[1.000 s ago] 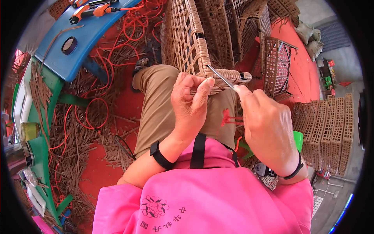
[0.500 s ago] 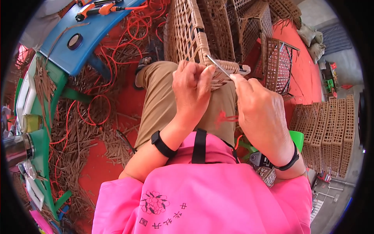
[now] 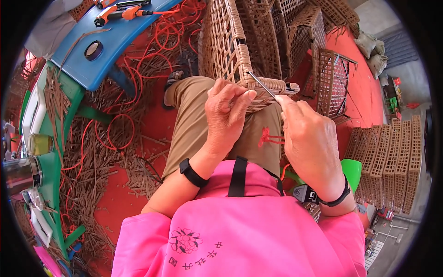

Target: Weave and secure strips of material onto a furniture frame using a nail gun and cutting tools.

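Observation:
A tan woven wicker panel (image 3: 225, 51) on a frame stands before me, its wrapped corner close above my lap. My right hand (image 3: 310, 138) is closed round a thin metal-shafted tool (image 3: 263, 85), whose handle is hidden in my palm. The shaft slants up to the left, its tip at the wrapped corner. Below the fingers dangles a red tassel-like cord (image 3: 266, 138). Just left of the corner, my left hand (image 3: 224, 115) is closed, thumb and forefinger pinched together against the weave. What lies between those fingertips is too small to make out.
More wicker frames (image 3: 330, 81) crowd beyond the panel, and a stack of woven panels (image 3: 392, 161) stands right. At left, a blue table (image 3: 113, 51) bears orange-and-black tools (image 3: 121, 15) and a tape roll (image 3: 93, 50). Cut strips (image 3: 99, 171) and orange hose (image 3: 134, 120) litter the red floor.
The whole view has shifted slightly, with the panel and my lap a little lower in it. Both hands keep their grips, and the tool's tip stays at the wrapped corner.

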`<action>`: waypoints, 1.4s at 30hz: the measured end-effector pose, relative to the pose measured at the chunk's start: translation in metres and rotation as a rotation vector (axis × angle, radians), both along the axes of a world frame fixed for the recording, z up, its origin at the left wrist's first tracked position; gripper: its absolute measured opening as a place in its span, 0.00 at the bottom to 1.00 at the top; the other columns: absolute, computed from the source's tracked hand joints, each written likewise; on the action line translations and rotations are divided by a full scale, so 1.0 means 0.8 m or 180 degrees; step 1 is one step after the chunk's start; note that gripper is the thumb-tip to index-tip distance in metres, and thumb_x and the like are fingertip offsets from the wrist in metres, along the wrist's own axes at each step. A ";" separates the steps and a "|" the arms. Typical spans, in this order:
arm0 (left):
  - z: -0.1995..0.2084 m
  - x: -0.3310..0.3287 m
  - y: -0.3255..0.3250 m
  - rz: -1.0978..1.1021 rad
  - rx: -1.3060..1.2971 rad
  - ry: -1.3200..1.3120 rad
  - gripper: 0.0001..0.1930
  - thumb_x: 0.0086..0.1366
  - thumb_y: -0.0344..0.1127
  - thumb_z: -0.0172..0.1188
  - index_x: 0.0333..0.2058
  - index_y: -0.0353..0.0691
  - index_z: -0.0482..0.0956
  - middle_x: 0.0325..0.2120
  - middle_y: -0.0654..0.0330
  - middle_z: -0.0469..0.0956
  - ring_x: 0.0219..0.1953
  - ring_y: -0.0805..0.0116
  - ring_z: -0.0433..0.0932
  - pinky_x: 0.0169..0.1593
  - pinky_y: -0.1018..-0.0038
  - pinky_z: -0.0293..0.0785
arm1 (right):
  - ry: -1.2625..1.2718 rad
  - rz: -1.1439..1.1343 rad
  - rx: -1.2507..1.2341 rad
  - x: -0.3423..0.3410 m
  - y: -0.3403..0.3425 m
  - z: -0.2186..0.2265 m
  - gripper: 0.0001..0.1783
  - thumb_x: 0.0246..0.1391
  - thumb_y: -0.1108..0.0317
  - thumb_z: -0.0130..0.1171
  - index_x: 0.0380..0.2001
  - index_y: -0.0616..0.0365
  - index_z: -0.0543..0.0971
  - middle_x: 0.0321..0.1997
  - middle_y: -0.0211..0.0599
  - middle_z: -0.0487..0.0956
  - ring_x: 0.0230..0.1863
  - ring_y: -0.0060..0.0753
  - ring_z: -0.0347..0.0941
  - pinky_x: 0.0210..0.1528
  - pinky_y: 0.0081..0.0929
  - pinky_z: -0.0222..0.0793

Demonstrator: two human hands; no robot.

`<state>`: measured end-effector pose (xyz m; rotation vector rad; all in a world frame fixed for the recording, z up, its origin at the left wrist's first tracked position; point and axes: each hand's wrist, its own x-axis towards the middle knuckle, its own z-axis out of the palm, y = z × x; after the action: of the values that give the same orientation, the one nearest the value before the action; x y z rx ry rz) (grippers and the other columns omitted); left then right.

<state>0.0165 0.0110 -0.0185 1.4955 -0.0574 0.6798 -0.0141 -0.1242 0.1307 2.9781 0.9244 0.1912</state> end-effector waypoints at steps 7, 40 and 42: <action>0.012 0.004 -0.005 0.0339 0.0189 -0.0034 0.08 0.56 0.28 0.66 0.24 0.37 0.75 0.22 0.60 0.69 0.29 0.62 0.68 0.40 0.69 0.63 | -0.0060 -0.0048 0.0211 0.002 0.000 -0.008 0.19 0.49 0.78 0.56 0.47 0.68 0.74 0.30 0.46 0.77 0.31 0.45 0.79 0.30 0.36 0.75; -0.021 0.024 0.049 -0.0654 0.0708 -0.0111 0.37 0.48 0.44 0.76 0.56 0.42 0.71 0.41 0.57 0.80 0.46 0.62 0.76 0.53 0.66 0.68 | 0.2418 -0.0794 0.2141 0.036 -0.025 0.012 0.18 0.58 0.74 0.53 0.51 0.67 0.77 0.23 0.30 0.72 0.23 0.14 0.62 0.26 0.21 0.62; -0.021 0.026 0.045 -0.0508 0.0764 -0.0333 0.42 0.47 0.45 0.76 0.60 0.42 0.68 0.41 0.57 0.81 0.44 0.61 0.77 0.52 0.66 0.69 | 0.2338 -0.0675 0.2220 0.036 -0.026 0.011 0.18 0.58 0.73 0.53 0.51 0.66 0.77 0.22 0.27 0.71 0.23 0.13 0.62 0.26 0.20 0.61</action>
<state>0.0376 0.0467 -0.0353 1.6632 -0.3452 0.6378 0.0148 -0.1450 0.1396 3.8501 0.6248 -0.8015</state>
